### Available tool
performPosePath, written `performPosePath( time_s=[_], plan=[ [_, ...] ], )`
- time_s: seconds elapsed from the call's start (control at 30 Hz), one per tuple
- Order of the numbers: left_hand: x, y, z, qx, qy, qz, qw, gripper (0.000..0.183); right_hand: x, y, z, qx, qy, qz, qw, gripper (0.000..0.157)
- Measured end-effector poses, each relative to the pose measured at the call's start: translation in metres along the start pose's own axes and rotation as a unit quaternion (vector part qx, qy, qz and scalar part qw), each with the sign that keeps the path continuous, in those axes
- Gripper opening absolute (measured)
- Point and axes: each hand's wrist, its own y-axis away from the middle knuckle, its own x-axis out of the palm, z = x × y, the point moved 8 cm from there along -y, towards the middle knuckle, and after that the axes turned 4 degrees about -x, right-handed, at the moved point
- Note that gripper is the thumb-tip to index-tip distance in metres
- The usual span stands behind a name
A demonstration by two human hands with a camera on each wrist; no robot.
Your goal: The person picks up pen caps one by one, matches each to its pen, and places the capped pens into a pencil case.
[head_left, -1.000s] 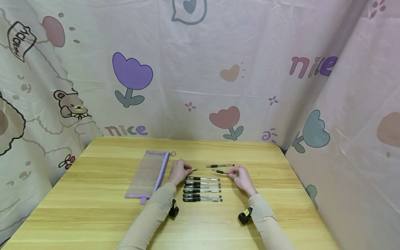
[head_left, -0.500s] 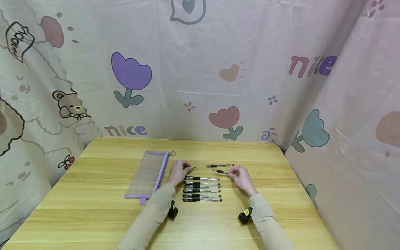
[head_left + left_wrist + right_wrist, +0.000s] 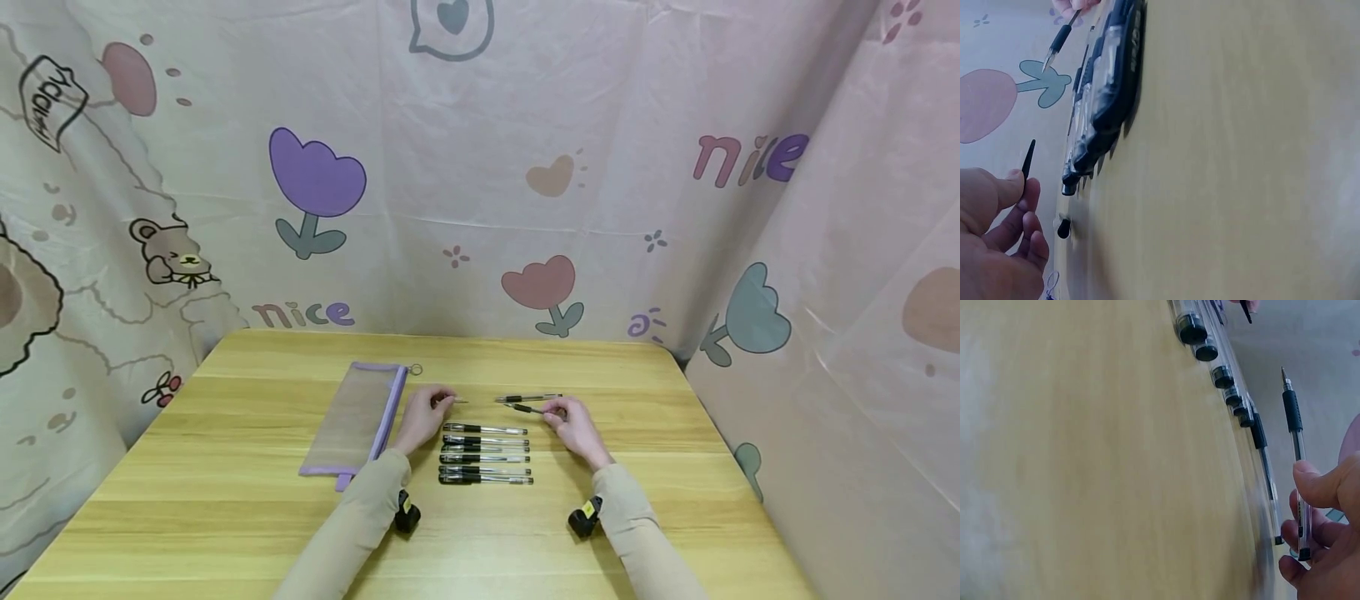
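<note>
Left fingers on half-hidden dark sliver

The left hand pinches a slender item; the right hand holds an uncapped pen, tip toward the left; another pen lies just beyond it; capped pens lie in a row between the hands; a purple-edged pouch lies beside the left hand on the table.

The left hand — cut off by the left wrist view's edge — hides the base of a dark pointed piece. The nearest capped gel pen leaves the top edge, lettering blurred; both sleeves run off the head view's bottom.
</note>
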Motion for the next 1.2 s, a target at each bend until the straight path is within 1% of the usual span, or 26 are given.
performPosePath(
  time_s=[0.13,0.33,0.57,0.67,0.83,1.2],
  plan=[
    [0.002,0.003,-0.002,0.009,0.014,0.011,0.9998,0.015,0.003,-0.001,0.005,-0.007,0.002,0.005,1.0,0.014],
    [0.004,0.007,-0.006,0.027,0.023,0.025,0.9991,0.014,0.006,-0.002,0.015,-0.021,-0.001,0.005,1.0,0.012],
    [0.007,0.009,-0.009,0.033,0.036,0.042,0.9979,0.013,0.012,-0.003,0.026,-0.035,-0.001,0.006,0.999,0.013],
    [0.007,0.01,-0.011,0.041,0.035,0.04,0.9977,0.013,0.013,-0.003,0.03,-0.038,-0.002,0.006,0.999,0.014],
    [0.007,0.01,-0.011,0.04,0.032,0.036,0.998,0.013,0.016,-0.003,0.035,-0.048,-0.002,0.002,0.999,0.014],
    [0.008,0.011,-0.013,0.044,0.038,0.042,0.9974,0.013,0.021,-0.007,0.04,-0.056,-0.005,0.007,0.998,0.013]
  ],
)
